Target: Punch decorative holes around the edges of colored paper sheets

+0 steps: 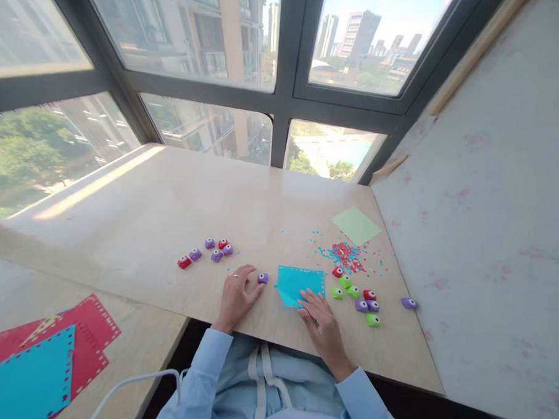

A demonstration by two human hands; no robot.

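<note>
A blue sheet of paper (291, 284) with small holes punched along its edges lies on the table in front of me. My right hand (319, 322) rests on its lower right part with fingers spread. Just left of the sheet stands a small purple craft punch (262, 278). My left hand (240, 296) is curved beside this punch, thumb tip at or very near it, with a gap between thumb and index finger. Whether the thumb touches the punch I cannot tell.
Several purple and red punches (216, 255) stand to the left. Green, red and purple punches (354, 292) cluster right, one purple punch (409, 303) by the wall. Red and blue paper bits (346, 257) lie near a pale green sheet (356, 225). Punched sheets (36, 372) and a white cable (136, 376) are lower left.
</note>
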